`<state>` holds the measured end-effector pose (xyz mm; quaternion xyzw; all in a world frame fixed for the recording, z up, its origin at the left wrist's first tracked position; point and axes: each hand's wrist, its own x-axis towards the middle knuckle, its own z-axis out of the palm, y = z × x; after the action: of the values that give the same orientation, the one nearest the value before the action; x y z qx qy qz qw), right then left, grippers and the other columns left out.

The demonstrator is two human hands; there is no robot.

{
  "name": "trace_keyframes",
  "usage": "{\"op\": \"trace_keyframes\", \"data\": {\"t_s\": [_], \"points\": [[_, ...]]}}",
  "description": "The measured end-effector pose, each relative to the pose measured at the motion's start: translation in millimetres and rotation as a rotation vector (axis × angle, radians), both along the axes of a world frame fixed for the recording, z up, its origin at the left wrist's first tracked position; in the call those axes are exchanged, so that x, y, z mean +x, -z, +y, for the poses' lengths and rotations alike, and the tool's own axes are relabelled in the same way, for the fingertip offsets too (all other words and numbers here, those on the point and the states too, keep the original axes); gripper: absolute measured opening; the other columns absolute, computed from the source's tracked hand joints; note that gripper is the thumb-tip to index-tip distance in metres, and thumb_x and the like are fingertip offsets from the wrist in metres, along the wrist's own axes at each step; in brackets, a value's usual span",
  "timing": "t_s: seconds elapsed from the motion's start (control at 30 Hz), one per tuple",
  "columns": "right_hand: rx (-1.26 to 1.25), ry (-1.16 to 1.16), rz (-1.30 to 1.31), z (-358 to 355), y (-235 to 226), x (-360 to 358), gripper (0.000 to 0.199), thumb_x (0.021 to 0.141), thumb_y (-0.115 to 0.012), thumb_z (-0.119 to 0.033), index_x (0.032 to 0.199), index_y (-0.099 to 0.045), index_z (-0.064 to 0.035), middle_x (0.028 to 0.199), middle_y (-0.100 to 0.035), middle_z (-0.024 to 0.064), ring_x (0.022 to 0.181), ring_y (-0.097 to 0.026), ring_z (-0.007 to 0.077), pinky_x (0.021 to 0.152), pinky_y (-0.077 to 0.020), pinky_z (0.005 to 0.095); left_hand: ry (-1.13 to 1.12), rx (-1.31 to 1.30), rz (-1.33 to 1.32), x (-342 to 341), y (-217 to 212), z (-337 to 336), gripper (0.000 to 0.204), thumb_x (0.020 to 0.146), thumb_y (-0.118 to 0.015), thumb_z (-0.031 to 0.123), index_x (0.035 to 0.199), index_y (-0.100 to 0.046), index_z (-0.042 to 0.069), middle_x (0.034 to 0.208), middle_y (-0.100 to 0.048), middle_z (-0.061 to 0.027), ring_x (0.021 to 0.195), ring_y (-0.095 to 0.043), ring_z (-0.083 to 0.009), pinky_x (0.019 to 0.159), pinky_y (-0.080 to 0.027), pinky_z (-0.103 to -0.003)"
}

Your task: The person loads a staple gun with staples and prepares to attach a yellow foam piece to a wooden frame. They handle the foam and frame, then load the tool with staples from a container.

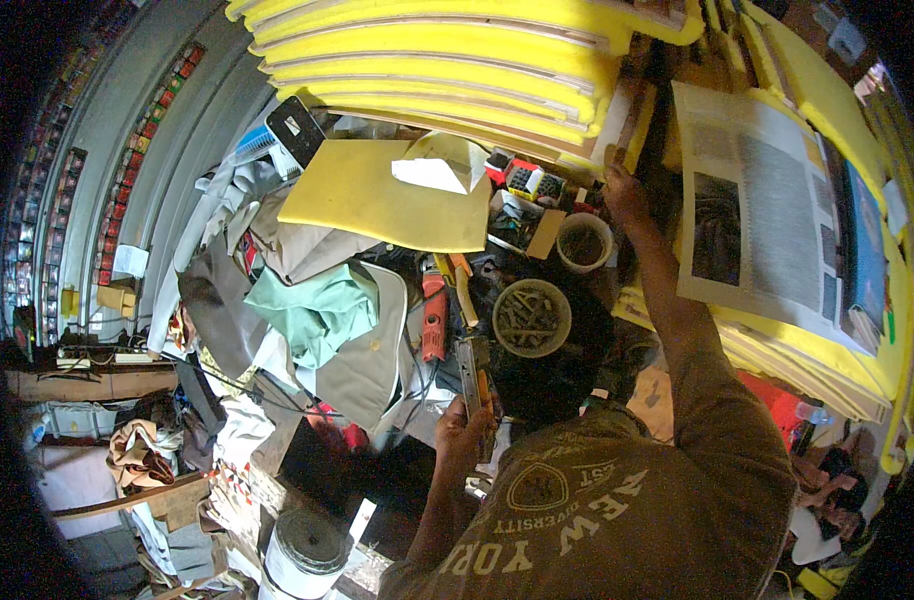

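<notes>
My left hand [464, 425] is closed around a metal staple-gun-like tool [472, 365] with an orange part, held low in front of my chest. My right hand [625, 192] reaches up and far, fingers on a wooden strip [632, 115] at the edge of a stack of yellow foam-covered panels [437, 60]. Whether it grips the strip or only presses on it is unclear. Between the hands sit a round bowl of dark small hardware [532, 318] and a white cup [584, 242].
A loose yellow foam sheet [377, 200] with white paper [437, 170] lies at centre. A red power tool [434, 315], green cloth [317, 310] and grey fabric [357, 360] crowd the left. A large printed sheet [757, 210] lies on yellow panels at right. A dark-topped roll [307, 545] stands below.
</notes>
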<state>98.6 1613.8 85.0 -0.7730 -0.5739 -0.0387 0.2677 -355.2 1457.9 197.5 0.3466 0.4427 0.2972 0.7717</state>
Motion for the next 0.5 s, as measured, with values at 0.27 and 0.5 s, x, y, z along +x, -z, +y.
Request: {"op": "trace_keyframes", "data": {"t_s": [0.27, 0.5], "points": [[0.221, 0.208, 0.126, -17, -14, -1, 0.025, 0.079, -0.055, -0.010, 0.102, -0.056, -0.0011, 0.092, -0.060, 0.0191, 0.083, -0.060, 0.0335, 0.073, -0.0485, 0.0399, 0.081, 0.069, 0.190, 10, -15, 5, 0.018, 0.088, -0.055, 0.014, 0.102, -0.054, 0.002, 0.082, -0.058, -0.0033, 0.069, -0.052, -0.0089, 0.061, -0.043, -0.023], [0.456, 0.146, 1.104, -57, -66, -75, 0.013, 0.084, -0.050, -0.007, 0.093, -0.056, 0.0010, 0.077, -0.059, 0.0108, 0.069, -0.060, 0.0188, 0.067, -0.0498, 0.0302, -0.026, 0.083, 0.089, 7, 10, 19, 0.011, 0.089, -0.055, 0.014, 0.095, -0.053, 0.005, 0.073, -0.055, -0.0018, 0.062, -0.051, -0.0094, 0.056, -0.041, -0.023]]}}
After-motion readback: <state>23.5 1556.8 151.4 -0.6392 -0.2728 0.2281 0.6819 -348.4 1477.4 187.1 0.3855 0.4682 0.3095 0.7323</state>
